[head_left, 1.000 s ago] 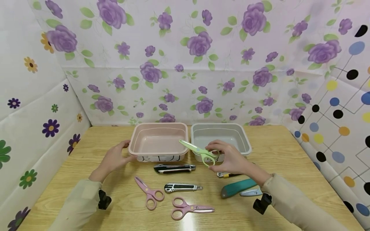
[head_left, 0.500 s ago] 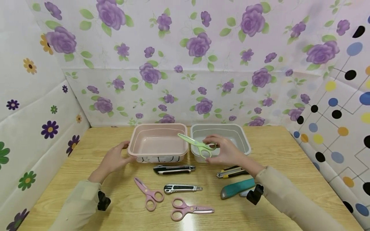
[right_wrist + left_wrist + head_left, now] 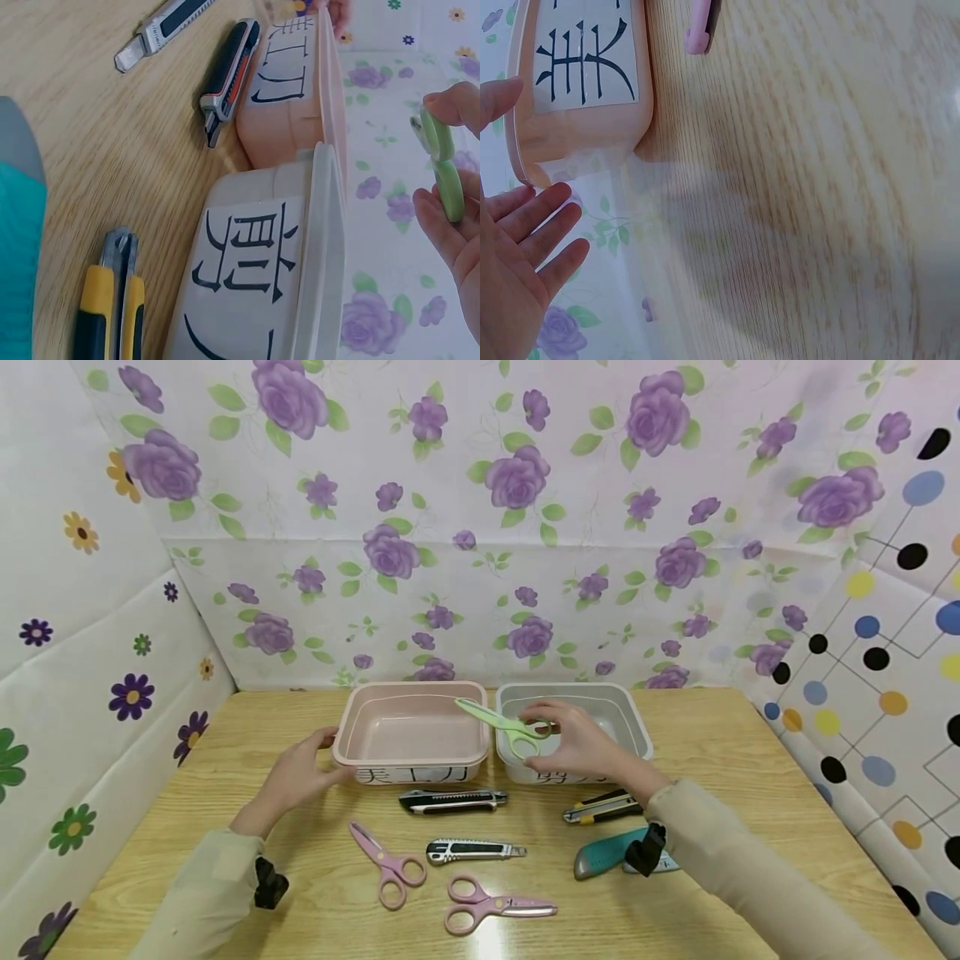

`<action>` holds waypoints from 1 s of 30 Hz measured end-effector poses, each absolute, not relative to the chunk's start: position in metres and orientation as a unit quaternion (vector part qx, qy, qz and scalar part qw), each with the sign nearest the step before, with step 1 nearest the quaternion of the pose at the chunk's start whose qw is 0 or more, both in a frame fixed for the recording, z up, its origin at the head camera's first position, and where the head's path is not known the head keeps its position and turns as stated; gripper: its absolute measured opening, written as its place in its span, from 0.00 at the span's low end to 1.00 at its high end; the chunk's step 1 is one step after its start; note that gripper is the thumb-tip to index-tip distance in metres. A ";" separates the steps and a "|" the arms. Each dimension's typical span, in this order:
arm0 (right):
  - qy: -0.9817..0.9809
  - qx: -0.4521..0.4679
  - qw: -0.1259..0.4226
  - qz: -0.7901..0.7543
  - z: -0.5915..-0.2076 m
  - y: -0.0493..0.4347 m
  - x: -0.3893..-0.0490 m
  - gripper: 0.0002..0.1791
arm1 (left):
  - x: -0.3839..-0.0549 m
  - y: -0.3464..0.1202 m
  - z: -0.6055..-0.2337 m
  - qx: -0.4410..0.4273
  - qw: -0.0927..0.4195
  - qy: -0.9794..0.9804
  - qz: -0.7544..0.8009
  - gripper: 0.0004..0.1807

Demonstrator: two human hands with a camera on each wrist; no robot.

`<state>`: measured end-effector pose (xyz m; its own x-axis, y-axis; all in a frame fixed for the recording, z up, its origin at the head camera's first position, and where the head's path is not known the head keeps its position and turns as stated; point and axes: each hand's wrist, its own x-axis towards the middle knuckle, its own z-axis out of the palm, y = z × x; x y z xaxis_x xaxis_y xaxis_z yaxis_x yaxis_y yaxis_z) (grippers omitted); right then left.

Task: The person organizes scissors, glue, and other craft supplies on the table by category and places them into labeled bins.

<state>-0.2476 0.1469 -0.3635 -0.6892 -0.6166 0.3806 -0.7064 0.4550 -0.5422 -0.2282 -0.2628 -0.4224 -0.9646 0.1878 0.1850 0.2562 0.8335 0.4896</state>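
Observation:
My right hand (image 3: 581, 742) pinches light green scissors (image 3: 504, 722) by their handle loops, above the grey bin (image 3: 640, 735). The blades point left, overlapping the right rim of the pink bin (image 3: 420, 762) in the head view. In the right wrist view the green handles (image 3: 442, 161) show between thumb and fingers, beyond the bin's rim. My left hand (image 3: 298, 768) is at the pink bin's left end, thumb near the front corner. In the left wrist view its fingers (image 3: 544, 221) are spread and relaxed beside the bin's wall.
In front of the bins lie a black box cutter (image 3: 453, 801), a silver box cutter (image 3: 475, 850), a yellow-black box cutter (image 3: 603, 808) and a teal-handled tool (image 3: 603, 853). Two pink scissors (image 3: 386, 864) lie nearer. Beside the teal tool is a pale blue thing (image 3: 665, 862). Flowered cloth walls (image 3: 450, 568) stand behind.
My right hand has moved away from me and slightly left with the green scissors, from the grey bin's front edge to over its opening. The left hand has stayed in place.

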 end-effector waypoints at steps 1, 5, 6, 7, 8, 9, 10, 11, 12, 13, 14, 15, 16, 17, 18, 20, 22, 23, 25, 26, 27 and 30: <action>-0.851 0.388 0.064 0.347 -0.364 0.146 -0.249 0.29 | -0.228 -0.263 -0.422 -0.115 0.063 -0.956 -0.263 0.44; -0.855 0.382 0.061 0.346 -0.364 0.140 -0.252 0.30 | -0.228 -0.264 -0.419 -0.113 0.061 -0.958 -0.255 0.44; -0.855 0.381 0.062 0.345 -0.365 0.139 -0.253 0.30 | -0.228 -0.264 -0.418 -0.113 0.061 -0.959 -0.252 0.44; -0.856 0.381 0.064 0.344 -0.365 0.138 -0.254 0.29 | -0.228 -0.263 -0.418 -0.114 0.062 -0.960 -0.250 0.44; -0.855 0.382 0.065 0.344 -0.366 0.137 -0.256 0.29 | -0.227 -0.263 -0.417 -0.115 0.062 -0.960 -0.249 0.43; -0.856 0.382 0.067 0.343 -0.367 0.137 -0.257 0.29 | -0.227 -0.263 -0.417 -0.116 0.062 -0.960 -0.248 0.43; -0.855 0.384 0.069 0.342 -0.367 0.136 -0.258 0.29 | -0.228 -0.263 -0.416 -0.117 0.063 -0.960 -0.248 0.43; -0.854 0.386 0.069 0.343 -0.368 0.135 -0.260 0.29 | -0.228 -0.263 -0.416 -0.118 0.062 -0.960 -0.248 0.43; -0.852 0.388 0.069 0.345 -0.369 0.134 -0.261 0.29 | -0.228 -0.263 -0.416 -0.119 0.062 -0.960 -0.248 0.43; -0.850 0.389 0.067 0.348 -0.370 0.133 -0.263 0.29 | -0.228 -0.263 -0.417 -0.119 0.062 -0.959 -0.249 0.43; -0.849 0.390 0.065 0.350 -0.371 0.132 -0.264 0.29 | -0.228 -0.263 -0.417 -0.120 0.062 -0.959 -0.249 0.43; -0.849 0.390 0.063 0.351 -0.372 0.131 -0.265 0.29 | -0.228 -0.264 -0.417 -0.120 0.063 -0.959 -0.249 0.43; -0.848 0.390 0.061 0.353 -0.372 0.130 -0.266 0.29 | -0.228 -0.263 -0.418 -0.121 0.063 -0.959 -0.250 0.43; -0.848 0.388 0.058 0.356 -0.373 0.129 -0.267 0.29 | -0.228 -0.263 -0.418 -0.121 0.063 -0.958 -0.251 0.43; -0.848 0.387 0.055 0.357 -0.374 0.127 -0.268 0.29 | -0.228 -0.263 -0.418 -0.121 0.064 -0.958 -0.252 0.44; -0.852 0.383 0.053 0.354 -0.374 0.125 -0.270 0.30 | -0.228 -0.263 -0.419 -0.121 0.065 -0.958 -0.253 0.44; -0.852 0.380 0.051 0.355 -0.375 0.122 -0.272 0.30 | -0.229 -0.263 -0.419 -0.123 0.066 -0.957 -0.254 0.44; -0.853 0.379 0.051 0.355 -0.376 0.120 -0.273 0.29 | -0.229 -0.263 -0.419 -0.123 0.066 -0.957 -0.254 0.44; -0.852 0.382 0.055 0.354 -0.377 0.116 -0.276 0.30 | -0.229 -0.262 -0.419 -0.123 0.066 -0.957 -0.255 0.44; -0.851 0.383 0.056 0.355 -0.378 0.115 -0.277 0.30 | -0.230 -0.263 -0.420 -0.123 0.066 -0.957 -0.255 0.44; -0.849 0.386 0.057 0.356 -0.379 0.113 -0.278 0.30 | -0.230 -0.263 -0.420 -0.124 0.065 -0.957 -0.255 0.44; -0.844 0.395 0.059 0.357 -0.383 0.109 -0.281 0.30 | -0.231 -0.263 -0.422 -0.124 0.065 -0.956 -0.256 0.45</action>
